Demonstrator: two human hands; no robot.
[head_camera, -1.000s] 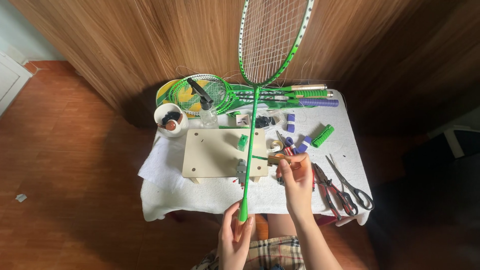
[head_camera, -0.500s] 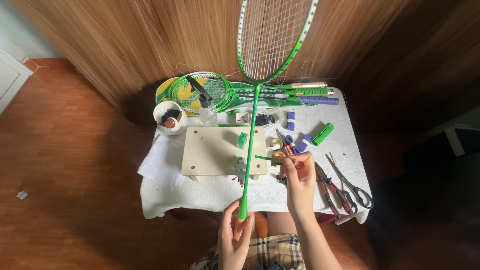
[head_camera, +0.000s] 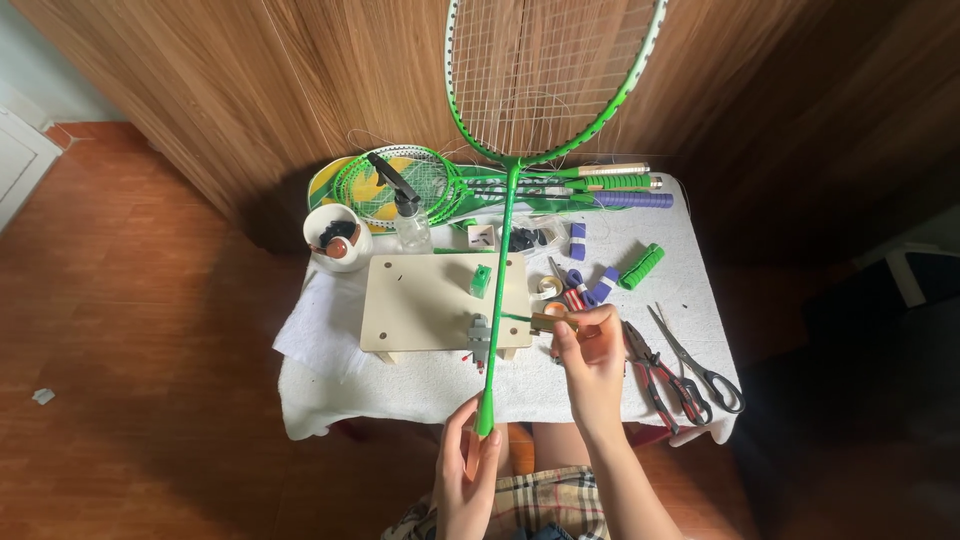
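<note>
left hand (head_camera: 468, 470) closed around bare handle end of green racket (head_camera: 500, 290), shaft crossing wooden board (head_camera: 430, 300). right hand (head_camera: 590, 350) pinches small brown tool (head_camera: 550, 321) just right of board. keep shaft steady, tool tip at shaft.

Scissors (head_camera: 700, 362) right of pliers (head_camera: 655, 370), board (head_camera: 425, 305) left

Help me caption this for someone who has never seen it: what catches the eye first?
A green racket stands upright over the table's middle, its strung head against the wooden wall. The left hand grips its handle at the near edge; the right hand holds a small tool to the shaft. Scissors and pliers lie right.
</note>
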